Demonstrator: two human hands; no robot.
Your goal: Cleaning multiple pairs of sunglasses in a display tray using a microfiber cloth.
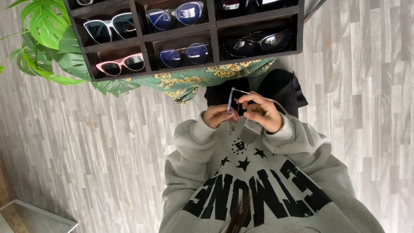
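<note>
My left hand [217, 115] pinches a pair of thin-framed bluish glasses [231, 100], held upright in front of my grey sweatshirt [258, 190]. My right hand [264, 113] grips the other side of the glasses, with a thin temple arm curving over its fingers. A small grey cloth [252, 127] hangs under my right hand's fingers. The two hands are close together, almost touching. The lenses are mostly hidden by the fingers.
A dark wooden display rack [148, 36] stands ahead, its compartments holding pink glasses [122, 64], white glasses [110, 26], blue-lensed glasses [184, 55] and black sunglasses [257, 42]. A green floral cloth [194, 78] lies beneath it. A leafy plant [45, 41] is on the left, above grey wood-look floor [86, 142].
</note>
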